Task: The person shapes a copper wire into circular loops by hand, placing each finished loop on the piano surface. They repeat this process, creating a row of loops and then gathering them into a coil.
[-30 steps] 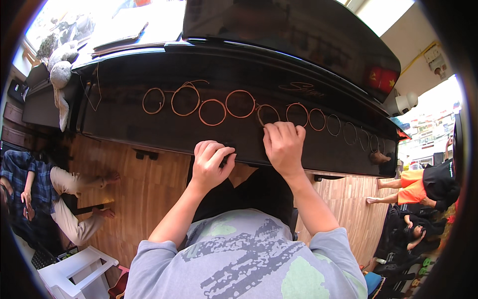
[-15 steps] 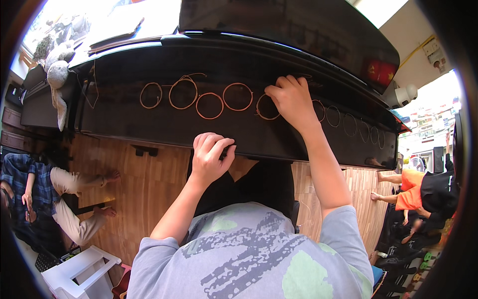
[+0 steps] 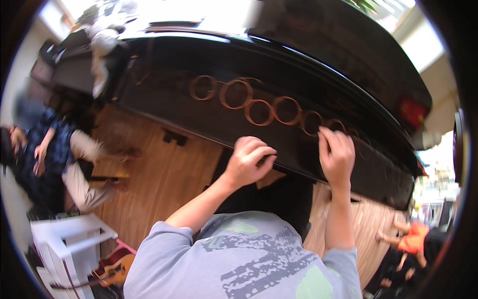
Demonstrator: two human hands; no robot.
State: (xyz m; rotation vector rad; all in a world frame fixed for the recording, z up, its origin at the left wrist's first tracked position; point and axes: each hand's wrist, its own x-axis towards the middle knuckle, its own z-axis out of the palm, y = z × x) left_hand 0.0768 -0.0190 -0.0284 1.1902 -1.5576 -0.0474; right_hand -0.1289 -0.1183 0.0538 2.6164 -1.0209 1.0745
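Note:
A row of coiled wires lies on a long glossy black surface (image 3: 199, 117). The copper-coloured ones include a leftmost coil (image 3: 190, 88), a larger coil (image 3: 222, 102) with a loose end sticking out, a lower coil (image 3: 247, 117) and another coil (image 3: 300, 112). My right hand (image 3: 341, 152) is nearest a further coil (image 3: 304, 119); its fingers are bent and somewhat apart, with no wire visible in them. By the front edge hovers my left hand (image 3: 248, 160), loosely curled, a gap between thumb and fingers, nothing seen in it. Coils beyond the right hand are blurred and partly hidden.
A raised black panel (image 3: 343, 45) stands behind the coils. At far left sits a grey plush toy (image 3: 103, 42). A guitar (image 3: 115, 269) leans by a white stand (image 3: 59, 239) at lower left. People sit at left and right on the wooden floor (image 3: 154, 164).
The view has turned, so the surface and coils appear shifted right and more tilted. My right hand has drawn back toward me from the far side of the coils. My left hand stays loosely curled.

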